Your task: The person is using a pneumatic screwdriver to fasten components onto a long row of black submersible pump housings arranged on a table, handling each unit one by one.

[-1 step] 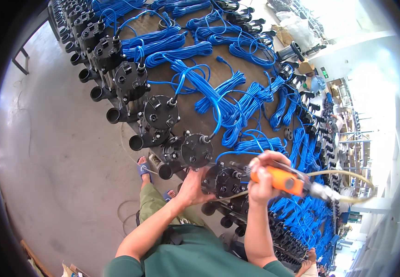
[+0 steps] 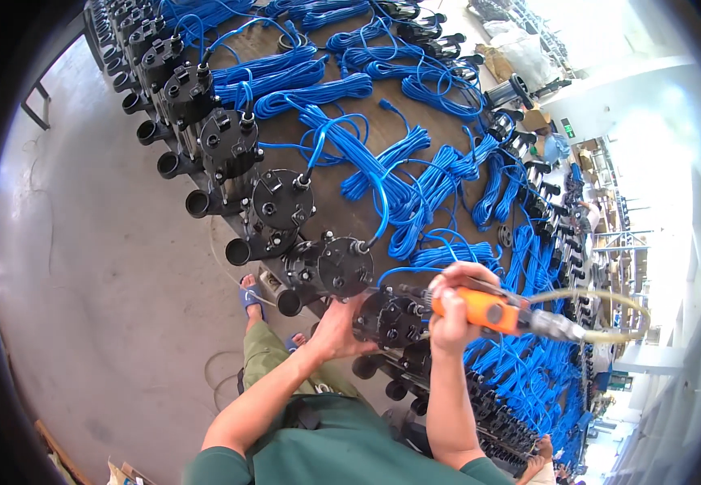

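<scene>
My right hand (image 2: 454,314) grips an orange air screwdriver (image 2: 488,310) held sideways above the table edge, its front end pointing left. That front end is near a black pump (image 2: 391,317) with a round top cover; whether they touch I cannot tell. My left hand (image 2: 339,330) is wrapped against the near left side of this pump, its fingertips partly hidden. Just beyond it stands another black pump (image 2: 345,265), with a blue cable (image 2: 383,206) rising from its cover.
A row of similar black pumps (image 2: 282,198) lines the table's near edge, side outlets jutting over the floor. Coiled blue cables (image 2: 378,174) cover much of the brown tabletop (image 2: 350,214). A pale air hose (image 2: 641,311) loops right from the screwdriver. Another person's arm (image 2: 538,462) shows at lower right.
The screwdriver and my right hand have shifted slightly left, and the hose has swung with them. My left hand stays on the pump.
</scene>
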Demonstrator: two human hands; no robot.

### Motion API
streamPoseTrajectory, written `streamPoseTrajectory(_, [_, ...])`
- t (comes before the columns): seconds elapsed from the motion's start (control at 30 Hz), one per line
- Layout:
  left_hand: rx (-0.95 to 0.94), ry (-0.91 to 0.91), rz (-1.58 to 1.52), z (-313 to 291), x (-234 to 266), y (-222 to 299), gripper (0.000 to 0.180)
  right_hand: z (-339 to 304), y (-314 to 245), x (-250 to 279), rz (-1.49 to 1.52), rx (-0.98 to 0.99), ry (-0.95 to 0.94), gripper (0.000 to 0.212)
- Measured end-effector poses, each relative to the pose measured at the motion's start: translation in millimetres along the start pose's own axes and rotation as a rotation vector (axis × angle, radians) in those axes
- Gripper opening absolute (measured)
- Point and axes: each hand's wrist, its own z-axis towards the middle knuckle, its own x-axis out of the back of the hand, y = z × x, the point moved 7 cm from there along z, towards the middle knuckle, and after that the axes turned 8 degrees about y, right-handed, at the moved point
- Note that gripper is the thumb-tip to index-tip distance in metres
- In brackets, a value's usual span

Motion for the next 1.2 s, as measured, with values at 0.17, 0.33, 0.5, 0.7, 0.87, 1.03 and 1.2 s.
streamPoseTrajectory(0.17, [-0.012, -0.072, -0.140, 5.7, -5.2, -17.5, 0.115, -6.3, 36.7, 2.6, -0.050, -0.037, -0.089, 0.031])
streamPoseTrajectory(0.33, [-0.147, 0.017, -0.049, 5.0, 2.4, -15.8, 0.114, -12.1, 3.3, -50.6, -0.295, 0.102, -0.196, 0.041])
streamPoseTrajectory(0.5, [-0.166, 0.049, -0.060, 2.3, 0.8, -17.8, 0.116, -41.2, -26.2, -65.8, -0.136, 0.052, -0.338, 0.041])
streamPoseTrajectory(0.7, [-0.164, 0.125, -0.136, 0.4, -2.5, -6.0, 0.107, -70.3, -7.0, -49.7, -0.225, 0.117, -0.516, 0.026])
streamPoseTrajectory(0.87, [-0.082, 0.134, -0.202, 0.1, -11.0, 6.0, 0.081, -69.6, -10.4, -59.3, -0.025, -0.069, -0.329, 0.030])
streamPoseTrajectory(1.03, [0.021, 0.242, 0.065, -14.8, -15.0, 14.3, 0.105, -45.1, -97.2, -25.8, 0.127, 0.120, -0.265, 0.029])
streamPoseTrajectory(1.2, [0.002, 0.320, 0.206, -27.8, -13.7, 13.2, 0.062, -12.7, -84.9, 40.2, 0.013, 0.167, 0.004, 0.023])
